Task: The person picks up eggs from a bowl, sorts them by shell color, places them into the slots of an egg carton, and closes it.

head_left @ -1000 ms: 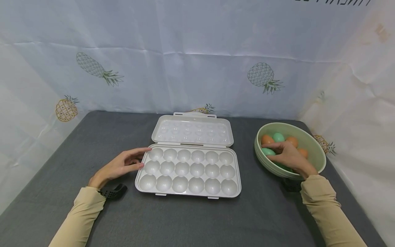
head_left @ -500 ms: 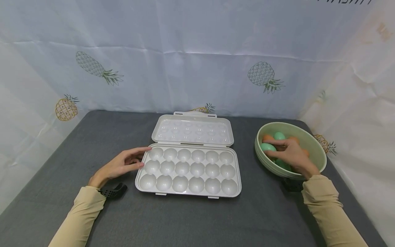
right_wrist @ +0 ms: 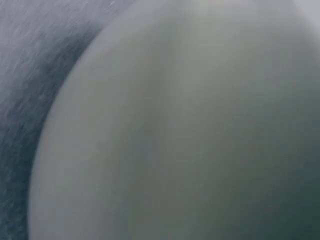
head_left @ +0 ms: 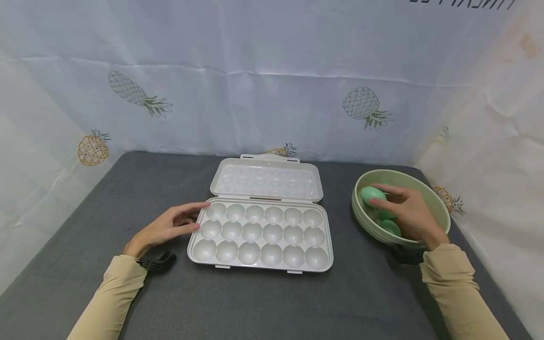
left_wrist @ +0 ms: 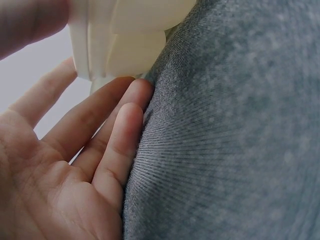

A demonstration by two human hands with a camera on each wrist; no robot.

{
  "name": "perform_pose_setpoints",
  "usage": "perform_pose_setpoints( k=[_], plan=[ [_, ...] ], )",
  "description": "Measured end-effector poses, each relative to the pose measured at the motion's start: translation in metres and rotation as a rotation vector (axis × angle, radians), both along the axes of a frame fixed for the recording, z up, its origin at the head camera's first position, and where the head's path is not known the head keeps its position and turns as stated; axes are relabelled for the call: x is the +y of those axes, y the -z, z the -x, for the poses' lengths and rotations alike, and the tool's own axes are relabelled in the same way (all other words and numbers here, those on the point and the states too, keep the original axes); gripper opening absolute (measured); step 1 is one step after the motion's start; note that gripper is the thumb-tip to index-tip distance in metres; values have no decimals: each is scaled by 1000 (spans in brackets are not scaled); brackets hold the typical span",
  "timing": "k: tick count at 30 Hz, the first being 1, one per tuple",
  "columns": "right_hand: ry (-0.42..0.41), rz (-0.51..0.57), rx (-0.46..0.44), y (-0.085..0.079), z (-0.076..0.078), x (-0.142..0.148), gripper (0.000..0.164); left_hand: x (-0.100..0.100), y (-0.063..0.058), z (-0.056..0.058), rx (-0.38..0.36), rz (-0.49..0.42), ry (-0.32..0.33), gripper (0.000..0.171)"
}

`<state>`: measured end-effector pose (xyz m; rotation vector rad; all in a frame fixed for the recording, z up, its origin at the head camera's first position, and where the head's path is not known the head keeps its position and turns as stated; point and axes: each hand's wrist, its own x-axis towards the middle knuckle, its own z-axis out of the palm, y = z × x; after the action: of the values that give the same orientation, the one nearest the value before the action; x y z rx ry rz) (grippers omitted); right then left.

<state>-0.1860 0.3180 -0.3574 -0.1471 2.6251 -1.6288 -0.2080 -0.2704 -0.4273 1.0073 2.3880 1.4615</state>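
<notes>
My right hand (head_left: 410,210) pinches a green egg (head_left: 372,194) between thumb and fingers, inside the upper left of a pale green bowl (head_left: 437,215). Below it in the bowl lie more green eggs, one green egg (head_left: 390,228) near the front; the hand hides much of the inside. On the left, my left hand (head_left: 172,224) touches the left edge of a white plastic egg tray (head_left: 260,265) with thumb and fingertips, its fingers loosely extended. The left wrist view shows those fingers (left_wrist: 127,132) low against the cloth beside the tray's side (left_wrist: 132,52). Only the bowl's blurred outer wall (right_wrist: 125,130) fills the right wrist view.
The tray's lid (head_left: 267,179) lies folded back behind it, and its rows of round cups hold no eggs. A dark grey cloth (head_left: 263,307) covers the table. Behind hangs a pale curtain (head_left: 255,108) with pineapple prints.
The right hand has taken hold of a green egg and raised it from among the others, shifting slightly right. Orange eggs seen earlier are now out of sight. The left hand has stayed put.
</notes>
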Motion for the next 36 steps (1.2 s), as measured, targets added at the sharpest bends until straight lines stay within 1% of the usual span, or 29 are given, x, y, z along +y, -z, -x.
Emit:
perform_pose_setpoints(
  k=[1,3,5,8,10,13,15,17,18,23,24,28,31,33,36],
  plan=[
    [7,-10,2,-2,-1,0,55,0,0,0,0,1,0,55],
    [14,-63,26,-7,-2,-1,55,0,0,0,-2,-2,2,55],
    [18,-83,45,-12,-2,-4,54,0,1,1,-3,-7,4,55],
    [28,-67,44,-18,-2,-12,54,-1,1,1,0,-9,7,55],
    [28,-34,42,-21,-2,-17,52,-1,1,1,2,-7,7,55],
    [7,-22,69,-25,-2,-24,53,-1,1,2,4,-3,9,55],
    [-6,-2,82,-26,-2,-29,54,-1,1,1,2,0,10,55],
    [-24,-3,94,-27,-2,-34,56,-1,1,1,-1,1,9,55],
    [-22,7,86,-27,-1,-36,56,-1,1,1,0,1,9,55],
    [-53,98,62,-28,3,-48,56,-1,1,1,3,-9,21,55],
    [-60,119,63,-29,5,-50,55,-1,1,1,5,-13,26,55],
    [-88,152,85,-29,11,-61,52,-1,1,1,4,-23,36,55],
    [-100,131,114,-28,14,-69,51,-1,1,1,8,-18,35,55],
    [-107,131,114,-27,16,-73,51,-1,0,1,8,-13,31,55],
    [-103,102,113,-27,17,-79,51,0,0,0,6,-7,25,54]
  ],
)
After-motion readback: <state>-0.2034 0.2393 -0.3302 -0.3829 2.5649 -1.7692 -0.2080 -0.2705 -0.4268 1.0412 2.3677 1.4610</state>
